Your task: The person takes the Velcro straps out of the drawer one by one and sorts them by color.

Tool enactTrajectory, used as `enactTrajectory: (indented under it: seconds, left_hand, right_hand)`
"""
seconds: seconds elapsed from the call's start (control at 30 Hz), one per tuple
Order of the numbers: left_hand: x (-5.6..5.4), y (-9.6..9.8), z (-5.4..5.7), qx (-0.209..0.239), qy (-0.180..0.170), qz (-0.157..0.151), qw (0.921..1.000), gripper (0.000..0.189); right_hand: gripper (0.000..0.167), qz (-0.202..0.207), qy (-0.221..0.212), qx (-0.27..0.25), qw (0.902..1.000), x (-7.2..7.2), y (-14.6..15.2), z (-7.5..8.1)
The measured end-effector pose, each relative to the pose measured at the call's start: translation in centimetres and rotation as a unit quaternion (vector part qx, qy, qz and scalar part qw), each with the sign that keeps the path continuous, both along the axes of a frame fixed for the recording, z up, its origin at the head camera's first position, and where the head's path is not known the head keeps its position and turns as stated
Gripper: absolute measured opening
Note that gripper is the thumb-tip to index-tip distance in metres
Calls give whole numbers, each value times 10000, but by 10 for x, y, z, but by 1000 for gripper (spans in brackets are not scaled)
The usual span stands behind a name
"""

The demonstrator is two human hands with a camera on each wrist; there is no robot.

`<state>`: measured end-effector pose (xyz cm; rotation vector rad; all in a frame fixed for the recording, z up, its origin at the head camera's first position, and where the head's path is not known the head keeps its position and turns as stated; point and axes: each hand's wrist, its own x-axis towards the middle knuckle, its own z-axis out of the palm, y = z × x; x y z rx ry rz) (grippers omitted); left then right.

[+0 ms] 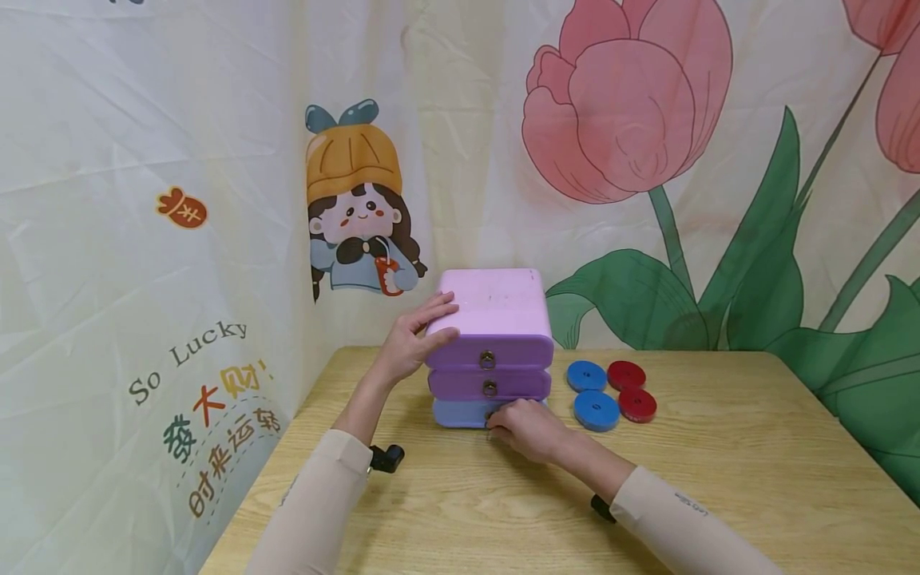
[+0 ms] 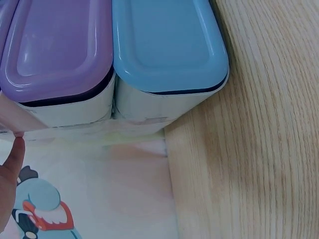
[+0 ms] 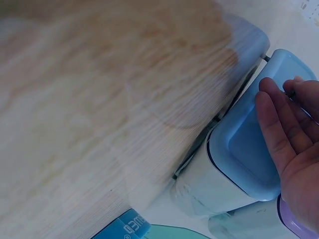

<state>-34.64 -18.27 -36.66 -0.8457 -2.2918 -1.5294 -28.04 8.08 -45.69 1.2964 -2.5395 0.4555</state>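
Observation:
A small three-tier drawer box stands on the table, with a pink top [image 1: 496,299], two purple drawers [image 1: 456,386] and a light-blue bottom drawer [image 1: 456,413]. My left hand [image 1: 415,342] rests on the box's upper left edge, fingers stretched over the top. Down at the front, my right hand [image 1: 532,431] pinches the small dark knob [image 3: 289,93] of the blue drawer between thumb and index finger; its other fingers extend across the blue drawer front [image 3: 249,144]. In the left wrist view the blue drawer front [image 2: 169,40] sits close against the white body.
Right of the box lie two blue tape rolls [image 1: 596,410] and two red tape rolls [image 1: 637,405]. Printed curtains [image 1: 474,160] hang behind the wooden table [image 1: 460,511] and along its left side.

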Motion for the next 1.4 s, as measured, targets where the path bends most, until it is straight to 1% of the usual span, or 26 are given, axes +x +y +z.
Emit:
enactTrajectory:
  seconds: [0.17,0.27,0.3,0.37,0.43,0.5,0.6,0.63,0.67,0.73,0.8,0.87,0.93,1.0,1.1,1.17,1.27,1.4]
  left_hand:
    - [0,0,1,-18,17,48,10000,46]
    - [1,1,1,-35,18,65,10000,47]
    - [1,1,1,-32,14,59,10000,47]
    - [0,1,1,-33,8,47,10000,47]
    - [0,1,1,-29,17,32,10000,47]
    - [0,1,1,-22,35,28,10000,46]
    - [0,1,1,-14,53,32,10000,46]
    - [0,1,1,0,54,20,10000,45]
    - [0,1,1,21,45,10,10000,45]
    - [0,1,1,31,42,2,10000,45]
    - [0,1,1,29,42,6,10000,45]
    - [1,1,1,11,51,31,10000,46]
    - [1,1,1,-19,50,51,10000,47]
    - [2,1,1,-32,40,49,10000,47]
    - [2,1,1,-53,25,32,10000,47]
    - [2,0,0,-53,37,-18,10000,48]
    - [1,-1,-1,-70,62,-119,9999,54]
    - [1,-2,-3,-322,99,-138,9993,69]
  right_hand:
    - [5,12,-41,22,10000,0,0,1]
    - [8,18,-237,-95,9997,-1,0,1]
    - [14,25,-400,-184,9990,-1,0,2]
    - [30,6,-809,-431,9958,-3,-1,2]
    - [45,-117,-1312,-738,9885,-3,-1,3]
    - [55,-308,-1873,-1040,9763,-4,-2,5]
    - [59,-647,-2498,-1371,9564,-3,-4,8]
    - [59,-727,-2645,-1456,9506,-2,-5,9]
    - [60,-789,-2736,-1489,9470,-1,-6,10]
    - [60,-907,-2829,-1547,9422,-1,-7,11]
    - [59,-1025,-2838,-1613,9396,0,-9,11]
    - [59,-1166,-2822,-1640,9380,0,-11,10]
    - [58,-1270,-2757,-1645,9385,1,-13,10]
    - [57,-1312,-2613,-1564,9434,1,-14,9]
    - [56,-1250,-2365,-1412,9531,2,-13,9]
    - [56,-1187,-2244,-1339,9579,1,-13,8]
    - [57,-1097,-2160,-1291,9616,1,-12,7]
    - [56,-1018,-2173,-1233,9629,0,-11,8]
